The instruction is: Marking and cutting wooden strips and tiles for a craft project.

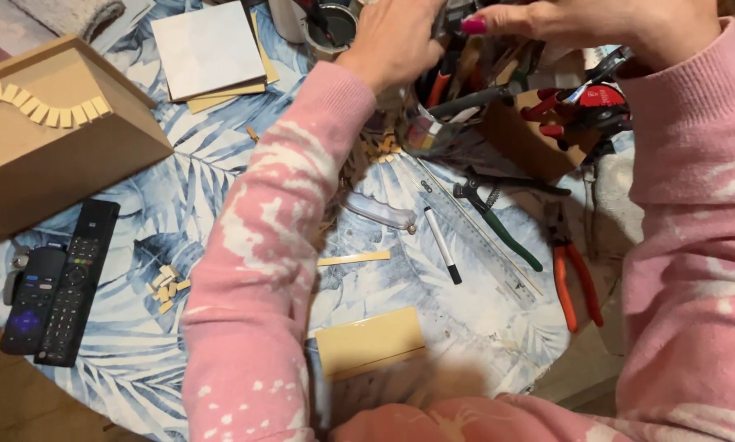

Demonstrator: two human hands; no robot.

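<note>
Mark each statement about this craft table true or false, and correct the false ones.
1. Both hands reach into the tool holder at the far side of the table. True: the left hand and right hand are both at the tool holder.
2. Two remotes lie at the left edge. True: the remotes lie side by side.
3. The pliers with orange handles are held in the right hand. False: the orange pliers lie on the table.
4. The marker stands upright in a cup. False: the marker lies flat beside the ruler.
5. The wooden box carries an arc of small tiles. True: see the wooden box.
</note>
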